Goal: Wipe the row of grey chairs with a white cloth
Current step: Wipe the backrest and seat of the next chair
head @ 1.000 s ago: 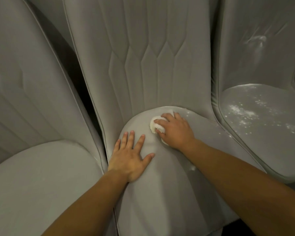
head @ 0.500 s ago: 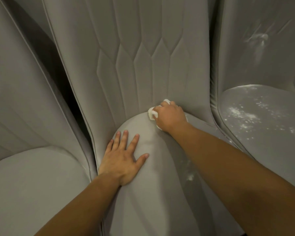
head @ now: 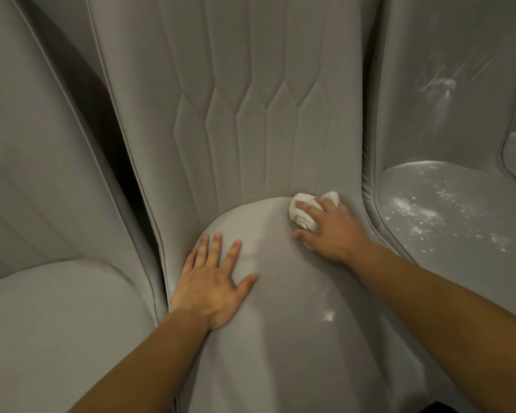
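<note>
One white cloth (head: 304,216) sits bunched up under the fingers (head: 310,206) of the right hand (head: 332,234). The fingers curl over its top and the thumb hugs its near side. They press it down at the back of the middle chair (head: 280,338) seat, by the right edge. One left hand (head: 210,283) lies flat on the same seat. Its fingers are spread wide and hold nothing, well apart from the cloth. Beside them are a left chair (head: 57,323) and a right chair (head: 474,248), which has white specks (head: 414,216) on it.
</note>
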